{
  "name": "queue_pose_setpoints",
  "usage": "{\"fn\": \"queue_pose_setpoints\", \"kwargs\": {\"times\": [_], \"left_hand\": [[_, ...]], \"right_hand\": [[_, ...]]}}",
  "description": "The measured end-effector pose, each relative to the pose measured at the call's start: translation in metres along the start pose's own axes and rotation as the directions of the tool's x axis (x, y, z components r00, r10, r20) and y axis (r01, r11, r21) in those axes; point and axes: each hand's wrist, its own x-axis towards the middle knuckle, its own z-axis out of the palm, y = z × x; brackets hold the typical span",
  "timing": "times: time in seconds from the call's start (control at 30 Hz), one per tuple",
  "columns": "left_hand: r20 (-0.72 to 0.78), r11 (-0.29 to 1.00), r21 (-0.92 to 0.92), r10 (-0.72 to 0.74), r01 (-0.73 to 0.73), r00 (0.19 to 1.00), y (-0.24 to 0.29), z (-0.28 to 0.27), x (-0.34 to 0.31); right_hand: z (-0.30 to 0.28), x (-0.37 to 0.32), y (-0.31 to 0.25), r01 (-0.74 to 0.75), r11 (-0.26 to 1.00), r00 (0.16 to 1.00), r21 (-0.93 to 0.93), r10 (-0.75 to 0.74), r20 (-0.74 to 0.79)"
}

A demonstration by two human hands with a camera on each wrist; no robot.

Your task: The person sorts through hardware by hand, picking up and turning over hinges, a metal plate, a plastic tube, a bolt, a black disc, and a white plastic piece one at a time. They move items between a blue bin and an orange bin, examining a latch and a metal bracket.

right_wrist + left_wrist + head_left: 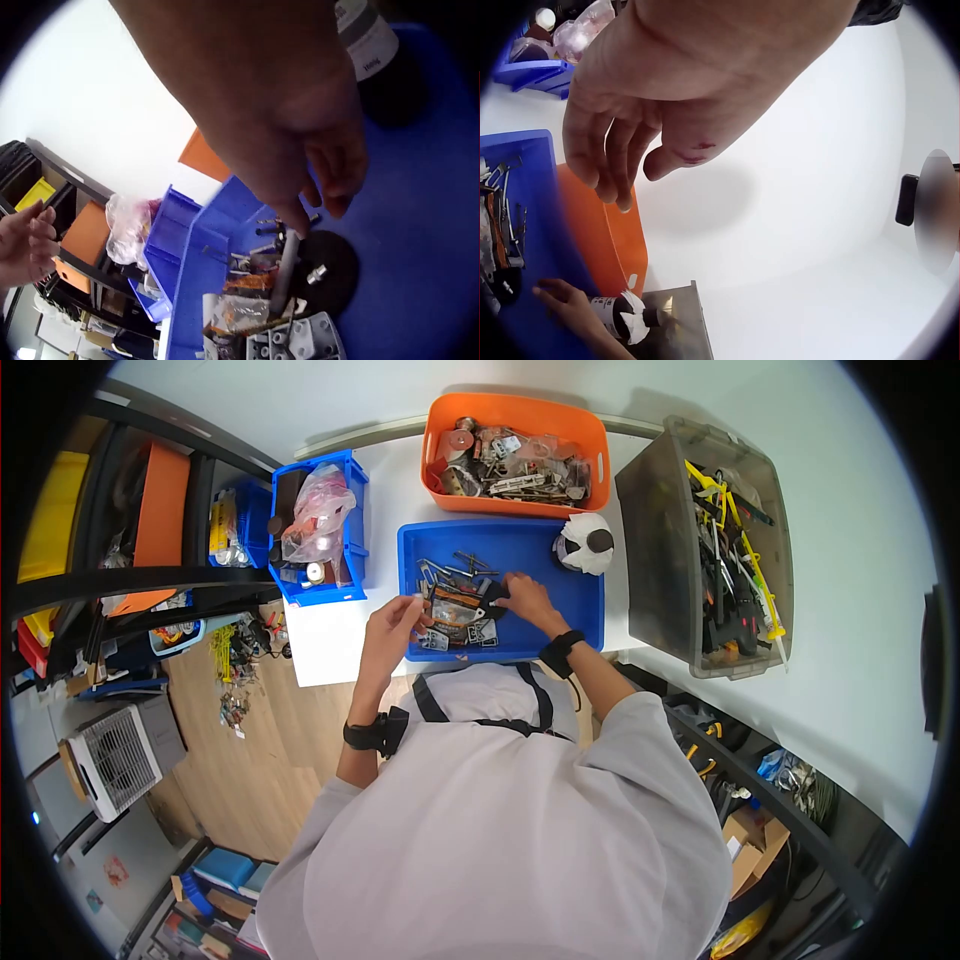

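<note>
Loosely bent fingers, nothing held: left hand (388, 632) at blue tray (530, 550), left edge; right hand (530, 603) near black disc (334, 274).

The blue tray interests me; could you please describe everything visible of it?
The blue tray is shallow, rectangular and plastic-looking, with raised walls. It lies flat on the white table, in front of the orange bin. Mixed hardware lies mostly in its left half; a white-wrapped bottle stands at its far right corner. The right hand is over its middle, the left hand by its left wall; neither grips it.
</note>
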Motion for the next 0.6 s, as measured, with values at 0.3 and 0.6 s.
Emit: {"fn": "queue_pose_setpoints", "kwargs": {"times": [0.3, 0.6], "left_hand": [[0.023, 1.000, 0.002, -0.010, 0.010, 1.000, -0.008, -0.004, -0.004], [0.041, 1.000, 0.022, -0.004, 0.003, 0.999, -0.014, -0.001, 0.001]], "right_hand": [[0.030, 0.004, 0.014, 0.256, 0.933, 0.965, -0.254, -0.261, 0.014], [-0.003, -0.023, 0.018, 0.225, 0.974, 0.973, -0.032, -0.226, -0.054]]}}
